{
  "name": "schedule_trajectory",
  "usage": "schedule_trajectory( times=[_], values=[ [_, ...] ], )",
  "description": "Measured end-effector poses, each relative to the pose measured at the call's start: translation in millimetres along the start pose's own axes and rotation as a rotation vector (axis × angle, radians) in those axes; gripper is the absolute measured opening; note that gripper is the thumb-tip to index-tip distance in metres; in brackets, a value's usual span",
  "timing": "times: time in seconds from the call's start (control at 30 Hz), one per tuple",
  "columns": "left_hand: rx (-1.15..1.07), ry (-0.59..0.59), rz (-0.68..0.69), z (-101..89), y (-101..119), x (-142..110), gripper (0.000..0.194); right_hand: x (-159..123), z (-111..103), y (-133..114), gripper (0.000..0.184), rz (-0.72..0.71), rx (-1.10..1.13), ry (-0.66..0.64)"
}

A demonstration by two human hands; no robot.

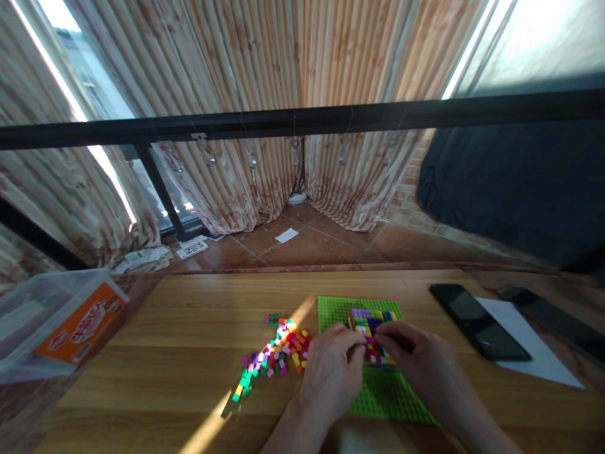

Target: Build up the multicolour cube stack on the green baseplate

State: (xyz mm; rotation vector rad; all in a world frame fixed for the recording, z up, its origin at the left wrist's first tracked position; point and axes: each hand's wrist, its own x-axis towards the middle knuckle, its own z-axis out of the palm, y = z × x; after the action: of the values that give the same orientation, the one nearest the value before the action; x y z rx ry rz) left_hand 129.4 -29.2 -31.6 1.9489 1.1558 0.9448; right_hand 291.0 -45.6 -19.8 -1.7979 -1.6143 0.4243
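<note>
A green studded baseplate lies on the wooden table. On it stands a small multicoloured block structure. My left hand and my right hand meet at the near side of that structure, fingers curled and pinched against its bricks. What each fingertip holds is hidden. A scatter of small loose bricks in pink, red, green, yellow and purple lies just left of the baseplate, beside my left hand.
A clear plastic box with an orange label sits at the table's left edge. Two dark phones and a white sheet of paper lie at the right. Beyond the table are a black rail, curtains and a tiled floor.
</note>
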Motion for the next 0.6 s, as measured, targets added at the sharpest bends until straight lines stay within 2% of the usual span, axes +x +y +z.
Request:
schedule_trajectory(
  times=[0.17,0.37,0.6],
  values=[
    [0.017,-0.002,0.001,0.6,0.2,-0.7,0.022,-0.1,5.2,0.0,0.018,0.017,-0.007,-0.003],
    [0.048,-0.004,0.008,1.9,1.0,-1.8,0.022,-0.8,8.4,0.5,0.018,-0.025,0.008,0.006],
    [0.081,-0.016,0.019,2.4,0.6,-1.8,0.022,1.1,9.3,0.4,0.02,0.023,0.014,-0.002]
  ],
)
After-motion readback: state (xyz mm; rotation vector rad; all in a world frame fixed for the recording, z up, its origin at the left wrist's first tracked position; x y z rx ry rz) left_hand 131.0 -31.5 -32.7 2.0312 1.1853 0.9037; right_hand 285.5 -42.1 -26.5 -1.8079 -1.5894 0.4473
